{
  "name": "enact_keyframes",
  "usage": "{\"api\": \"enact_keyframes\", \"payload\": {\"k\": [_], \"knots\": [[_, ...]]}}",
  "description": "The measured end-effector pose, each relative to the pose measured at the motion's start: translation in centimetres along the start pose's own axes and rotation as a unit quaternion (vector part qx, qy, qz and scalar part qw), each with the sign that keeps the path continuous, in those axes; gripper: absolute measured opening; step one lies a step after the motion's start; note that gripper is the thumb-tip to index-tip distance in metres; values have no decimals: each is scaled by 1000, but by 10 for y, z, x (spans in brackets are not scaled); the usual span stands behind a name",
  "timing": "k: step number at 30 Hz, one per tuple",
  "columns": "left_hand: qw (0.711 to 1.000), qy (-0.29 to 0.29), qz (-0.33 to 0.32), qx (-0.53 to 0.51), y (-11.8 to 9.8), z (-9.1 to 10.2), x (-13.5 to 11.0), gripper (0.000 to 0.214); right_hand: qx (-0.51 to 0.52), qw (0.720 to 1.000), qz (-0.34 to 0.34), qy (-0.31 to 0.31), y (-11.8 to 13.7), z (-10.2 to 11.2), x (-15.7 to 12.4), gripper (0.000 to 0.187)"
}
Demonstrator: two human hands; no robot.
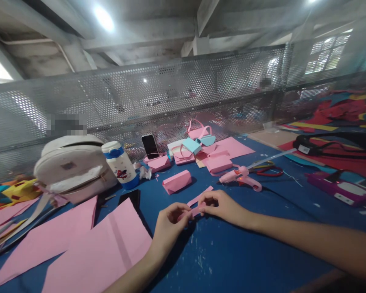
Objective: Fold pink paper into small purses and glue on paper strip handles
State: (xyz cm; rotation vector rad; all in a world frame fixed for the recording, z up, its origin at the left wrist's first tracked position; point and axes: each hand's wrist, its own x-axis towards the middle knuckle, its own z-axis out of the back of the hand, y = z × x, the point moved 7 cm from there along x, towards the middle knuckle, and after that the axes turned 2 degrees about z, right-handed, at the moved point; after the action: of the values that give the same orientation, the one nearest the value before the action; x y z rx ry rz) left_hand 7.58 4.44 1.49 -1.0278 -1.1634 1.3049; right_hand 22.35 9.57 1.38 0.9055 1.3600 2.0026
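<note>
Between my two hands is a narrow pink paper strip. My left hand pinches its near end, the fingers curled over it. The fingers of my right hand are closed on the strip a little farther right. Just beyond, another pink strip lies on the blue table. A folded pink paper box sits behind it. To the right rests a pink hot glue gun with a clear glue stick in its back.
Pink paper sheets cover the table's left side, near a white backpack and a bottle. Small paper bags and a phone stand at the back before a perforated metal screen. Red-handled scissors lie right.
</note>
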Motion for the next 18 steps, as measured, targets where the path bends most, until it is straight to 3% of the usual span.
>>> {"api": "enact_keyframes", "payload": {"k": [11,18], "knots": [[1000,-9,16,16,5,3,-1,21,61,998,-30,-13,-11,3,2,46],[1000,6,29,-7,3,1,-1,28,10,1000,14,-19,5,5,0,37]]}}
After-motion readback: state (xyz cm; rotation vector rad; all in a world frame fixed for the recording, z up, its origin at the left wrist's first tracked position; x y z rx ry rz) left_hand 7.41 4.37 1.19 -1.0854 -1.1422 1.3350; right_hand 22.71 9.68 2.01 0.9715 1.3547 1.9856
